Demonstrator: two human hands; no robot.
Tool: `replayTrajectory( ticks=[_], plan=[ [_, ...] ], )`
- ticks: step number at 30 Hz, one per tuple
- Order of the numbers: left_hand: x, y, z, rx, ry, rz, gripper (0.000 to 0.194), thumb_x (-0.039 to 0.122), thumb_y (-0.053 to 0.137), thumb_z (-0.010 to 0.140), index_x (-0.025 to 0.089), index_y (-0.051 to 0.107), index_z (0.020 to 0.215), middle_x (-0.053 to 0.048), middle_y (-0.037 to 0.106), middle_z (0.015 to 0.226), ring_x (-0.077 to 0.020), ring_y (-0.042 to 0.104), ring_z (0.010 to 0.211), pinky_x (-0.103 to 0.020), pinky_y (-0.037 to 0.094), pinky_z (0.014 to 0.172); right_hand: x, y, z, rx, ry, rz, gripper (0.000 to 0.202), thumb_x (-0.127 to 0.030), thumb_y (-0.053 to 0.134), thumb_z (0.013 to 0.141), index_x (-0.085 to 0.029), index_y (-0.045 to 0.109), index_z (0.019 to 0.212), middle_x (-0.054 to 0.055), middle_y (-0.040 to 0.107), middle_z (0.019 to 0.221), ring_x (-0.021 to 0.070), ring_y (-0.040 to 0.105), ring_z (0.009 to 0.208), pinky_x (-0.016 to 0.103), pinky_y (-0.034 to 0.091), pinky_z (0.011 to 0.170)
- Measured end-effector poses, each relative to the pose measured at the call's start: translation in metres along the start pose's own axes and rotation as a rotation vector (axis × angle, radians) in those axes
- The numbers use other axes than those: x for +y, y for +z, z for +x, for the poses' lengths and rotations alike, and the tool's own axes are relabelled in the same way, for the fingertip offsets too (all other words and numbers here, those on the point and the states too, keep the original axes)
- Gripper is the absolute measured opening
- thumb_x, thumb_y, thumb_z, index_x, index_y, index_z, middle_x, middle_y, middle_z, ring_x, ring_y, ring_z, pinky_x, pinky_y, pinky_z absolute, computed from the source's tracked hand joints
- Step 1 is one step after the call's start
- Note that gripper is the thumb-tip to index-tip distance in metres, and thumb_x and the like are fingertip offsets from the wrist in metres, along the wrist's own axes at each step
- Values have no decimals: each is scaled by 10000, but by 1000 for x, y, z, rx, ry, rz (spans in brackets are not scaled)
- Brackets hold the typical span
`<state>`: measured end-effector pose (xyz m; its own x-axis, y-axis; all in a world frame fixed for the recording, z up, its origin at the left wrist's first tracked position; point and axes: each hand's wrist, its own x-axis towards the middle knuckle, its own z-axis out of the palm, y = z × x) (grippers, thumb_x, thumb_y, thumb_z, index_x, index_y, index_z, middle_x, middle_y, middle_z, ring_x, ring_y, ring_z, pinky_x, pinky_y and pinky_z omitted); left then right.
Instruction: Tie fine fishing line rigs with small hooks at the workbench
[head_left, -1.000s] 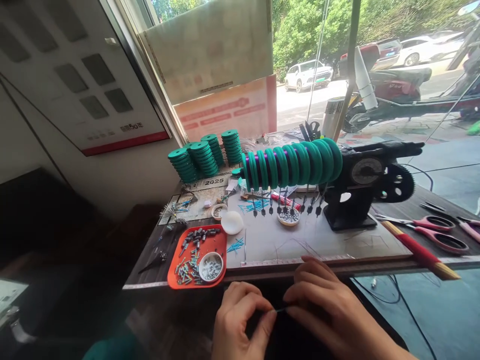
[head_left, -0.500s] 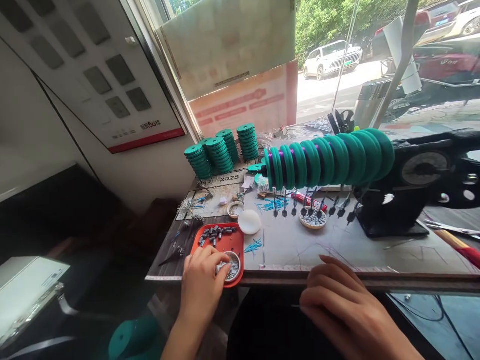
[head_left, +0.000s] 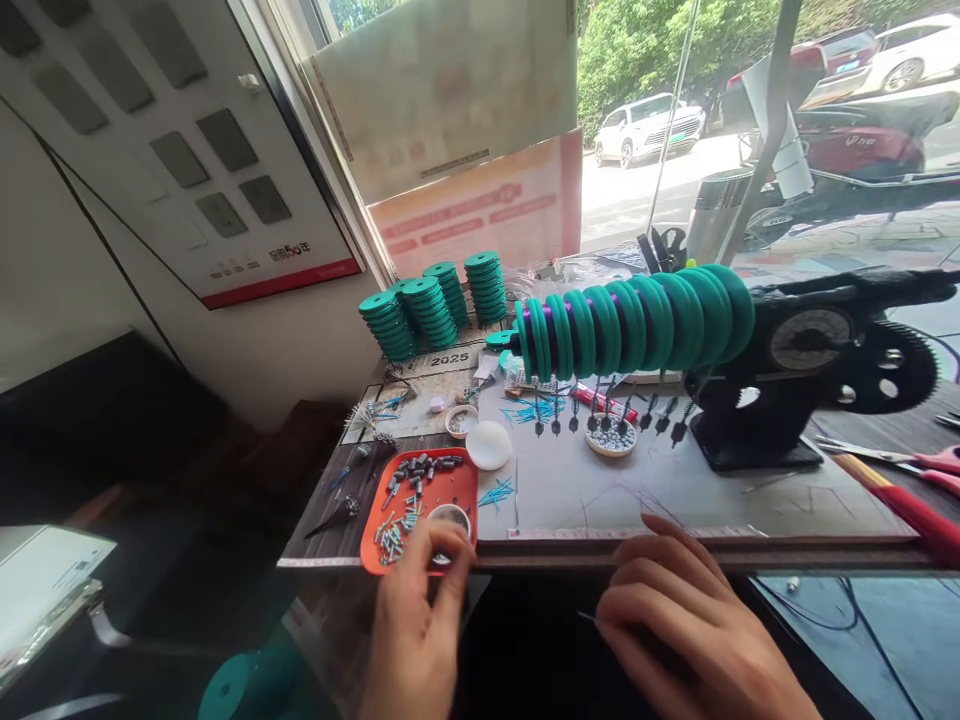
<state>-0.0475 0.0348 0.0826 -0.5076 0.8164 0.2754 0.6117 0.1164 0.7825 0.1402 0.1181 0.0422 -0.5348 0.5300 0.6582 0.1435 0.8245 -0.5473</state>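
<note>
My left hand [head_left: 424, 605] is at the near rim of the orange tray [head_left: 369, 555], in front of a small round dish [head_left: 450, 510]. Its thumb and index finger are pinched together; whatever lies between them is too small to make out. Grey cylindrical pieces [head_left: 427, 465] and a pile of thin blue-and-silver pieces [head_left: 397, 530] lie in the tray. To the right, in front of the table edge, my right hand [head_left: 675, 610] is curled shut. A thin bluish stick [head_left: 587, 616] pokes out from its fingertips; the rest is hidden.
Above the table stands a black winding machine [head_left: 757, 430] carrying a row of green spools [head_left: 637, 320]. Weighted hooks [head_left: 574, 410] hang below them, over a dish of small beads [head_left: 611, 437]. Stacked green spools [head_left: 431, 310] stand behind. Scissors [head_left: 870, 450] lie at right.
My left hand has drawn back from the small dish toward me, its fingers pinched, uncovering the thin pieces in the tray. My right hand stays nearly in place. The view has shifted slightly.
</note>
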Motion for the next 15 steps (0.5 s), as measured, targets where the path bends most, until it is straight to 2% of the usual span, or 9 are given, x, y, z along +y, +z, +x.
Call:
replayTrajectory(
  ticks=[2,4,8,15],
  plan=[
    [3,16,-18,-40,-153,-361,186,328,608,767,209,540,642,40,573,631,-113,530,588,-198,427,570,-3,0,-2,37,-5,1,132,-100,570,778,-229,566,753,-34,597,665,165,566,784,370,321,977],
    [1,32,-31,-3,-286,-541,200,335,707,676,192,579,622,32,606,577,-109,545,559,-189,430,560,-5,1,-3,59,-11,-3,141,-95,584,765,-232,568,737,-42,598,652,160,566,778,357,322,976],
    [-8,49,-40,113,-420,-659,305,353,800,553,200,591,715,34,662,564,-111,604,555,-176,455,587,-6,3,-4,69,-15,-24,149,-89,588,755,-231,564,715,-52,594,641,147,565,762,332,323,974],
    [-6,50,-39,168,-425,-683,353,366,817,525,213,564,719,37,685,551,-94,620,538,-141,451,556,-4,6,-4,71,-4,-45,146,-104,558,777,-235,562,714,-49,596,642,146,571,757,332,323,973]
  ],
)
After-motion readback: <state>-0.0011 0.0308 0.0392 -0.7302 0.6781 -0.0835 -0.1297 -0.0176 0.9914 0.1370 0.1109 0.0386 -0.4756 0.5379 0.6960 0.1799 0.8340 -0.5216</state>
